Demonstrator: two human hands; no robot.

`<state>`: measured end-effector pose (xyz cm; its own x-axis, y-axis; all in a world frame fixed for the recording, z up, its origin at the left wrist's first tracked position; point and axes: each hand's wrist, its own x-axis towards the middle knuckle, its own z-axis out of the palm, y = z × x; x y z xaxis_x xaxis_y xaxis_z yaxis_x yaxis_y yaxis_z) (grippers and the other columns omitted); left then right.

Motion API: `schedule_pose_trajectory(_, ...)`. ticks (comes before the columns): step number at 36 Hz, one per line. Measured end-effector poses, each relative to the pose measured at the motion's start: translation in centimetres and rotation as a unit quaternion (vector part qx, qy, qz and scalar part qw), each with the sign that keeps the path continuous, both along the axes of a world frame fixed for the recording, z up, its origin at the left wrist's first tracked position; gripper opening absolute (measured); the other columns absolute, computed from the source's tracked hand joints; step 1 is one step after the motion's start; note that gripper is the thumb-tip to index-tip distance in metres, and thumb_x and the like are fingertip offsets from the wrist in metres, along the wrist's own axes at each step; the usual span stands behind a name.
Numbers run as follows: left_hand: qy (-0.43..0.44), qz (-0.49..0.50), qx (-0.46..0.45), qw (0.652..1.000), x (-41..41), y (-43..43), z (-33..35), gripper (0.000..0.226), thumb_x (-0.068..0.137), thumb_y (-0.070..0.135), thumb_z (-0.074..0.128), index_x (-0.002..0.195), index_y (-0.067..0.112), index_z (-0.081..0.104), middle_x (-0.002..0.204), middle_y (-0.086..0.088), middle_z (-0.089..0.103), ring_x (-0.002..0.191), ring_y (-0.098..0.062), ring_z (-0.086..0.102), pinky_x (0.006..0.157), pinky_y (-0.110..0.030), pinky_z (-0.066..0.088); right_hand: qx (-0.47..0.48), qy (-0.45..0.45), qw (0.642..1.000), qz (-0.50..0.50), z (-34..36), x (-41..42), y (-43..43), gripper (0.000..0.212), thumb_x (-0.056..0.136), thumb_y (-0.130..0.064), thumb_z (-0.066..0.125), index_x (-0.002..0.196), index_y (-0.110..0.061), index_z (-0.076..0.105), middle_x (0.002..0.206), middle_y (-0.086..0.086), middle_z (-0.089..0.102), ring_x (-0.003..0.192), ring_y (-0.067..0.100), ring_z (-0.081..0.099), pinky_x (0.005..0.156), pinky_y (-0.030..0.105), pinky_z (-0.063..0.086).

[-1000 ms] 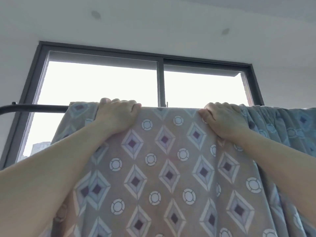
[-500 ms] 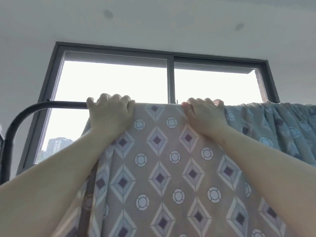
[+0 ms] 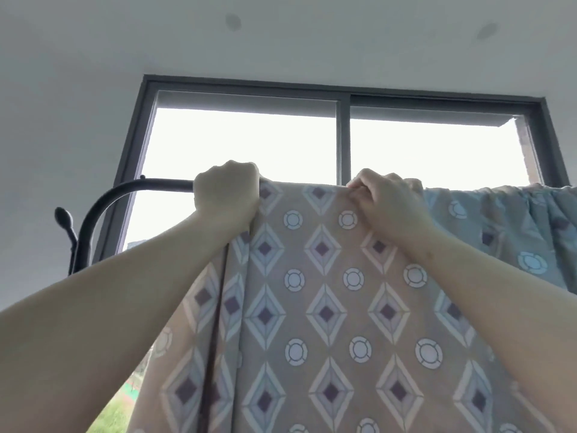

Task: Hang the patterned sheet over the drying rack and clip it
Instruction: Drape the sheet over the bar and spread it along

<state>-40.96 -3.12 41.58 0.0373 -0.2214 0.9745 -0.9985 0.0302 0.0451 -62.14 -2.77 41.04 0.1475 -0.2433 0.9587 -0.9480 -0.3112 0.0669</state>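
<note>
Both hands slid left along the drying rack (image 3: 156,184). The left hand (image 3: 226,195) grips, the right hand (image 3: 390,203) pinches the patterned sheet (image 3: 327,307) at its top fold; likely soft, light.

Bare forearms (image 3: 131,307), left hand (image 3: 226,195), right hand (image 3: 390,204)

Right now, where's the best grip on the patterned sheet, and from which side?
Take the patterned sheet at its top fold, where it crosses the rail, from the near side with fingers curled over the top. The rail backs the cloth there; below, it hangs slack. The left hand grips the fold's left end, the right hand pinches it further right.
</note>
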Motion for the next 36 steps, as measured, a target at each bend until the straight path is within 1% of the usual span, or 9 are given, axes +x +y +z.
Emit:
schedule_pose_trajectory(8, 0.148, -0.166, 0.001, 0.975, 0.6, -0.2, 3.2, 0.026, 0.092, 0.009, 0.039, 0.104, 0.005, 0.062, 0.100, -0.012, 0.061, 0.092, -0.032, 0.055, 0.069, -0.033, 0.037, 0.028, -0.115, 0.993, 0.002, 1.3, -4.5, 0.3, 0.014, 0.096, -0.020, 0.037, 0.088, -0.015, 0.048, 0.079, 0.003, 0.055, 0.084, 0.025, 0.051, 0.081, 0.039, 0.041)
schedule_pose_trajectory(13, 0.285, -0.248, 0.017, 0.926, 1.3, -0.2, 3.6, 0.023, 0.091, 0.003, 0.040, 0.094, 0.004, 0.062, 0.099, -0.012, 0.062, 0.092, -0.028, 0.058, 0.070, -0.032, 0.045, 0.032, -0.199, 0.973, -0.114, 0.5, -9.8, 1.9, 0.010, 0.094, -0.019, 0.036, 0.092, -0.013, 0.044, 0.101, 0.020, 0.057, 0.094, 0.034, 0.049, 0.083, 0.042, 0.034)
schedule_pose_trajectory(17, 0.256, -0.303, 0.045, 0.917, -1.6, -0.5, 3.2, 0.030, 0.091, 0.002, 0.037, 0.067, 0.017, 0.050, 0.070, 0.004, 0.051, 0.068, -0.016, 0.048, 0.055, -0.025, 0.037, 0.041, -0.212, 0.956, -0.199, 1.3, -8.4, 2.5, 0.027, 0.089, -0.010, 0.041, 0.115, -0.008, 0.049, 0.118, 0.018, 0.056, 0.120, 0.034, 0.042, 0.102, 0.044, 0.024)
schedule_pose_trajectory(20, 0.223, -0.343, 0.067, 0.910, -3.7, -0.5, 3.1, 0.032, 0.088, 0.003, 0.038, 0.065, 0.020, 0.053, 0.075, 0.007, 0.061, 0.078, -0.017, 0.054, 0.067, -0.025, 0.042, -0.038, -0.113, 0.986, -0.118, 1.2, -4.4, 2.5, 0.028, 0.094, -0.013, 0.041, 0.121, -0.016, 0.049, 0.125, 0.005, 0.056, 0.125, 0.025, 0.041, 0.108, 0.043, 0.021)
schedule_pose_trajectory(22, 0.216, -0.361, 0.068, 0.904, -4.7, -0.3, 3.0, 0.027, 0.088, 0.005, 0.039, 0.071, 0.019, 0.054, 0.076, 0.007, 0.059, 0.084, -0.019, 0.052, 0.072, -0.026, 0.040, 0.005, -0.049, 0.998, -0.047, 0.9, -1.8, 2.1, 0.029, 0.100, -0.026, 0.033, 0.123, -0.022, 0.049, 0.125, -0.001, 0.056, 0.125, 0.019, 0.042, 0.110, 0.042, 0.019)
schedule_pose_trajectory(24, 0.222, -0.392, 0.065, 0.891, -5.2, -0.3, 2.9, 0.018, 0.087, 0.007, 0.041, 0.083, 0.014, 0.058, 0.084, 0.002, 0.061, 0.090, -0.021, 0.054, 0.076, -0.028, 0.043, 0.064, -0.041, 0.997, -0.002, 0.8, -0.2, 1.0, 0.033, 0.100, -0.033, 0.029, 0.112, -0.020, 0.057, 0.112, 0.002, 0.063, 0.118, 0.022, 0.047, 0.108, 0.043, 0.024)
schedule_pose_trajectory(28, 0.220, -0.440, 0.082, 0.867, -4.4, -0.6, 2.7, 0.024, 0.084, 0.009, 0.044, 0.092, 0.007, 0.066, 0.095, 0.000, 0.069, 0.095, -0.021, 0.061, 0.087, -0.037, 0.051, 0.011, -0.090, 0.994, 0.061, 1.1, -0.7, -0.6, 0.037, 0.099, -0.030, 0.036, 0.090, -0.005, 0.062, 0.086, 0.009, 0.066, 0.090, 0.025, 0.057, 0.084, 0.037, 0.042)
schedule_pose_trajectory(31, 0.225, -0.437, 0.074, 0.868, -4.1, -0.6, 2.5, 0.021, 0.085, 0.011, 0.046, 0.092, 0.007, 0.066, 0.097, -0.004, 0.068, 0.096, -0.024, 0.060, 0.089, -0.040, 0.050, -0.014, -0.109, 0.994, 0.019, 1.2, -3.1, -0.5, 0.030, 0.098, -0.022, 0.036, 0.085, -0.005, 0.057, 0.083, 0.008, 0.061, 0.086, 0.027, 0.054, 0.073, 0.034, 0.039)
schedule_pose_trajectory(36, 0.240, -0.470, 0.075, 0.846, -5.1, -0.5, 2.1, 0.009, 0.089, 0.013, 0.050, 0.084, 0.013, 0.057, 0.086, -0.004, 0.060, 0.083, -0.022, 0.056, 0.069, -0.031, 0.047, -0.014, -0.137, 0.987, -0.078, 1.0, -6.8, 0.7, 0.027, 0.097, -0.015, 0.033, 0.095, -0.008, 0.059, 0.092, 0.011, 0.061, 0.102, 0.030, 0.050, 0.093, 0.041, 0.034)
